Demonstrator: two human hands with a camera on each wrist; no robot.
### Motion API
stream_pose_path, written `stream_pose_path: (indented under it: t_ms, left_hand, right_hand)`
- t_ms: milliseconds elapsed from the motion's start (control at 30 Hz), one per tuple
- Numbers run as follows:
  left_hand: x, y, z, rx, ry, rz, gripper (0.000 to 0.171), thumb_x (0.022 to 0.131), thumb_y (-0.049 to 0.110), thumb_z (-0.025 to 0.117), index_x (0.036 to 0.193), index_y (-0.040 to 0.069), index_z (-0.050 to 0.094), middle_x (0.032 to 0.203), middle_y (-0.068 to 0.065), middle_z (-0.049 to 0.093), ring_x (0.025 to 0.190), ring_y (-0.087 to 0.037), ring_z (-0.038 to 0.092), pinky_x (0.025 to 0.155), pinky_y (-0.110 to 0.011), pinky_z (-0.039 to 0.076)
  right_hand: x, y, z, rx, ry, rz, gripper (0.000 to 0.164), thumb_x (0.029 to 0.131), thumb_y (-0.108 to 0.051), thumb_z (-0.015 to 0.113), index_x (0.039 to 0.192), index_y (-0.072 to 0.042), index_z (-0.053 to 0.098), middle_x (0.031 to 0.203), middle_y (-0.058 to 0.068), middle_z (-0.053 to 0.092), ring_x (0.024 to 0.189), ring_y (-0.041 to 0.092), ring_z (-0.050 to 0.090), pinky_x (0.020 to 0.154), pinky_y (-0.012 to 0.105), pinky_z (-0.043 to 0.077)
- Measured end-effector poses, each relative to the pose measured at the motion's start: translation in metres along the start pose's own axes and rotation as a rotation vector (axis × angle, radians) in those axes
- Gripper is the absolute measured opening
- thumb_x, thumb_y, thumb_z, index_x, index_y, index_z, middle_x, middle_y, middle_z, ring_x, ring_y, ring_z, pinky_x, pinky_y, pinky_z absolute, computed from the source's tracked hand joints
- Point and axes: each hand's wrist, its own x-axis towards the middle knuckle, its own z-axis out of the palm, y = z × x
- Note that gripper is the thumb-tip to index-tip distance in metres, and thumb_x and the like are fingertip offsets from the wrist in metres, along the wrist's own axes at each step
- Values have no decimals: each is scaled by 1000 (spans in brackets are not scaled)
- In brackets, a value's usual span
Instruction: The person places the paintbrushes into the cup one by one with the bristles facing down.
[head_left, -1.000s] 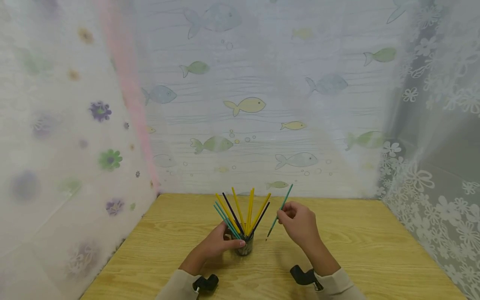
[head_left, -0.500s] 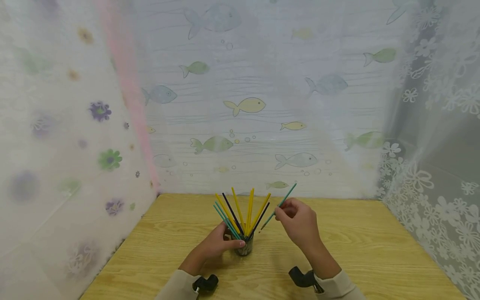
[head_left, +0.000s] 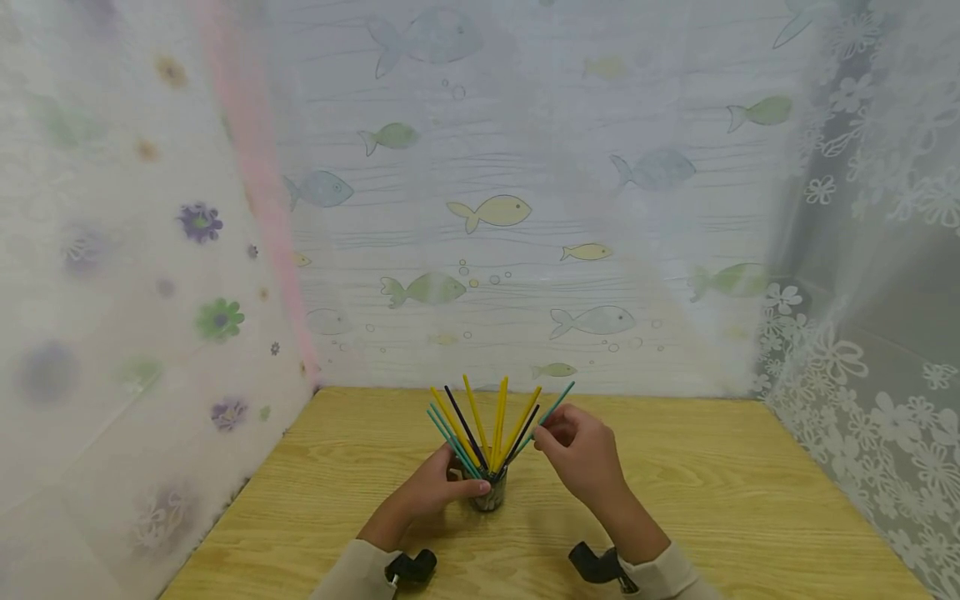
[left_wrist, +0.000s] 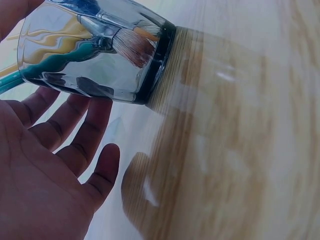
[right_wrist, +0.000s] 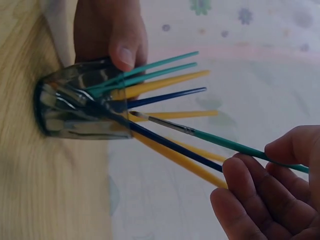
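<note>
A clear glass (head_left: 491, 500) stands on the table, bristle-down paintbrushes fanning out of it: several yellow brushes (right_wrist: 167, 84), dark blue brushes (right_wrist: 172, 96) and two teal brushes (right_wrist: 175, 59). My left hand (head_left: 431, 485) holds the glass from the left, thumb near the rim; in the left wrist view its fingers (left_wrist: 92, 130) lie along the glass wall. My right hand (head_left: 588, 458) pinches another teal paintbrush (right_wrist: 227, 143) by its handle between thumb and fingers. This brush slants down to the left, its bristle tip (right_wrist: 135, 115) right at the glass's rim.
The wood-grain table (head_left: 697, 500) spreads around the glass. A fish-print sheet (head_left: 525, 275) hangs behind it, with flower-print sheets on the left (head_left: 217, 350) and the right (head_left: 862, 400). A black wrist mount (head_left: 596, 562) sits at the right sleeve.
My right hand has moved left with the teal paintbrush, tilting it flatter and bringing its bristles from beside the glass to the rim. The left hand and the glass have stayed put.
</note>
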Motion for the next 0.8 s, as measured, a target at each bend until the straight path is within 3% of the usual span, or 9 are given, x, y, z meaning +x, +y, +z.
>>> stream_pose_path:
  t_ms: [300, 533, 800]
  left_hand:
    - [1, -2, 0, -5, -6, 3, 58, 97, 40, 74, 144, 19, 47, 132, -7, 58, 109, -23, 64, 90, -39, 55]
    - [1, -2, -1, 2, -17, 20, 55, 98, 38, 73, 144, 20, 47, 132, -6, 59, 111, -22, 63, 91, -39, 55]
    - [3, -4, -2, 4, -16, 24, 54, 98, 37, 73, 144, 22, 48, 132, -4, 60, 113, -21, 63, 94, -38, 54]
  right_hand:
    - [-4, 8, 15, -21, -43, 1, 9, 96, -21, 76, 90, -21, 70, 75, -11, 74, 68, 11, 70, 61, 28, 54]
    - [-6, 16, 24, -72, -87, 30, 7, 96, -20, 76, 90, -20, 71, 73, -12, 71, 67, 5, 66, 62, 26, 55]
    - [-9, 18, 32, -99, -131, -8, 5, 96, -20, 75, 91, -20, 72, 77, -12, 73, 72, 4, 68, 65, 25, 57]
